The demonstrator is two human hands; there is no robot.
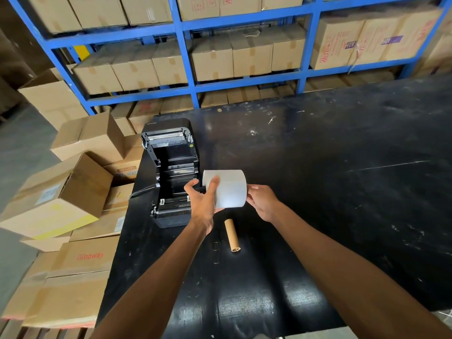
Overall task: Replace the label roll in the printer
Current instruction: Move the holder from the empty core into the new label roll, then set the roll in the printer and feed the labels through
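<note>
Forearms: both reach out from the bottom edge over the black table (pixel 342 167), meeting at the roll.
Left hand (pixel 204 201): cups the left end of the label roll (pixel 228 188), thumb hooked over the end face and fingers curled round the near side, pressing on the paper.
Right hand (pixel 263 201): fingertips bunched against the right end of the roll, pinching at or near its edge; whether they grip a loose label end or the core, I cannot tell.
Label roll: full and white, held lying sideways in the air, just right of the printer's (pixel 171 172) open bay and not yet inside it.
Printer: lid swung back, bay looks empty, roll holders visible but too dark to read in detail.
Empty core (pixel 231 234): brown cardboard tube lying on the table just below the roll, apart from both hands.
Step in hand: the old roll seems to be out already; the new one is being readied for loading.
Next move calls for: carrying the roll left over the bay, lining its ends up with the holders, and lowering it in so the labels feed toward the front slot.
</note>
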